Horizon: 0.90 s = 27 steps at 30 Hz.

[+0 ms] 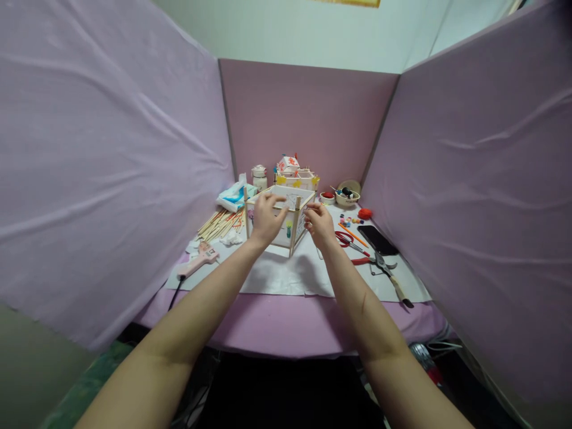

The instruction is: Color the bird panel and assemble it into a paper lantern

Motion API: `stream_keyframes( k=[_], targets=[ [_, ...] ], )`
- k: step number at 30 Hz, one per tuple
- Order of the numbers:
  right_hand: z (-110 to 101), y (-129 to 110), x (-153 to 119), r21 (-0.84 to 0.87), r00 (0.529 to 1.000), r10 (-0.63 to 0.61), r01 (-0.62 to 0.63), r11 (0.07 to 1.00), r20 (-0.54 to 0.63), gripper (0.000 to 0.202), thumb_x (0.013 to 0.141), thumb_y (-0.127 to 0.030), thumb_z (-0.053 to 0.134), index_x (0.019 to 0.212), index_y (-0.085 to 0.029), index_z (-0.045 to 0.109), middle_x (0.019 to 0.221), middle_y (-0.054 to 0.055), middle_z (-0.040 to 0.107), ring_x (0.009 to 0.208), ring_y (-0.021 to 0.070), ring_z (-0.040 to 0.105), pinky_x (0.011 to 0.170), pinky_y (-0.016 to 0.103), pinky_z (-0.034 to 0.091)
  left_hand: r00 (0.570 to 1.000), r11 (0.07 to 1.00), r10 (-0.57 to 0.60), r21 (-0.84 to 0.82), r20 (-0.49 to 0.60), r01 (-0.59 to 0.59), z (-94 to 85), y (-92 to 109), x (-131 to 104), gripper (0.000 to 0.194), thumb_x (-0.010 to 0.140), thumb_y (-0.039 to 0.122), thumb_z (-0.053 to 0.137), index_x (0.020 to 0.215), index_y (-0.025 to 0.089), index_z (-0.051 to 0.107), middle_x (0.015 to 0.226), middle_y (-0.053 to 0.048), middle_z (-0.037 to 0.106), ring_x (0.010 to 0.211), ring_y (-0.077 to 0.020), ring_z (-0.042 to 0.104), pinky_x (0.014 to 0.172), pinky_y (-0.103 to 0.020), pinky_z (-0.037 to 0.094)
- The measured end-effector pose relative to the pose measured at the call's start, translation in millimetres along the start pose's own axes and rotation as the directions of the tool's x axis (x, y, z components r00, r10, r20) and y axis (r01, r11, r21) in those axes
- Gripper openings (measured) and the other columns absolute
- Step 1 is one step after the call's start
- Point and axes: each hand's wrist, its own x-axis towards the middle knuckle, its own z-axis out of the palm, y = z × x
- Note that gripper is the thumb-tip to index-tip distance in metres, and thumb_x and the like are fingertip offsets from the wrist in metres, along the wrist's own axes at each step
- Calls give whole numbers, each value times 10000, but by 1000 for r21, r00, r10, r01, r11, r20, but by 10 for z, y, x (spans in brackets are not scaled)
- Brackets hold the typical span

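A box-shaped lantern frame [281, 237] of wooden sticks with white, decorated panels stands tilted on the white sheet, one corner post towards me. My left hand [267, 220] is at its front panel, thumb and fingers apart near the top edge. Beside the right panel is my right hand [320, 225], its fingers curled towards the thumb. Whatever is between those fingertips is too small to make out. Behind the frame stands a second stick-built lantern [295, 177] with yellow decorations and a white top marked in red.
On the left lie a pink glue gun [200, 261], wooden sticks [221, 225] and a tissue pack [236, 196]. A white bottle [259, 177] stands behind. On the right are pliers [385, 265], a phone [378, 240], an orange pencil [354, 235] and a basket [347, 199].
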Motion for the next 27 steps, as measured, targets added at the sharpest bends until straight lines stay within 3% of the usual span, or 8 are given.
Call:
stream_keyframes(
  k=[3, 6, 9, 12, 17, 21, 27],
  targets=[
    [-190, 104, -53, -167, 992, -112, 101, 981, -57, 311, 644, -341, 656, 905, -220, 538, 803, -42, 546, 703, 118, 508, 642, 249, 399, 984, 993, -103, 47, -147, 111, -212, -283, -167, 353, 879, 155, 569, 1232, 174, 558, 1256, -115, 536, 1227, -253, 480, 1097, -418, 362],
    [-317, 258, -162, -324, 991, -132, 130, 937, 15, 286, 608, -314, 717, 822, -212, 556, 763, -36, 576, 679, 140, 512, 676, 282, 394, 953, 960, -243, 96, -180, 263, -329, -674, -388, 429, 859, 101, 566, 1279, 135, 487, 1284, -167, 501, 1273, -292, 441, 1111, -476, 344],
    [-303, 425, -268, -496, 983, -131, 179, 850, 131, 297, 630, -349, 742, 800, -218, 536, 756, -29, 594, 620, 150, 512, 638, 293, 369, 936, 925, -349, 142, -44, 352, -304, -1005, -564, 456, 818, 98, 652, 1254, 148, 525, 1230, -144, 566, 1196, -295, 529, 1049, -492, 426],
    [-204, 552, -327, -649, 959, -165, 278, 708, 230, 256, 736, -377, 692, 822, -227, 503, 801, -8, 608, 639, 163, 530, 639, 297, 364, 904, 906, -406, 187, 132, 379, -228, -1185, -628, 301, 905, 250, 673, 1180, 151, 602, 1168, -94, 628, 1067, -244, 619, 940, -459, 518],
    [-120, 614, -341, -724, 929, -225, 369, 583, 292, 109, 854, -274, 535, 806, -244, 442, 802, 12, 597, 718, 191, 540, 673, 304, 368, 850, 885, -456, 235, 265, 402, -178, -1240, -628, 301, 967, 354, 615, 1191, 154, 619, 1189, -90, 638, 1031, -221, 645, 886, -431, 557],
    [-216, 566, -302, -722, 923, -237, 385, 575, 303, 126, 852, -254, 514, 784, -248, 409, 787, 16, 571, 724, 200, 519, 677, 309, 367, 830, 886, -459, 228, 317, 403, -170, -1172, -716, 304, 969, 352, 613, 1195, 149, 614, 1155, -85, 648, 981, -207, 658, 855, -414, 567],
    [-449, 533, -187, -670, 924, -239, 382, 636, 300, 69, 861, -280, 513, 830, -233, 472, 855, 27, 603, 776, 198, 546, 728, 318, 403, 848, 905, -424, 186, 319, 383, -125, -993, -921, 292, 978, 355, 598, 1184, 150, 615, 1115, -76, 658, 964, -201, 660, 859, -414, 562]
  ],
)
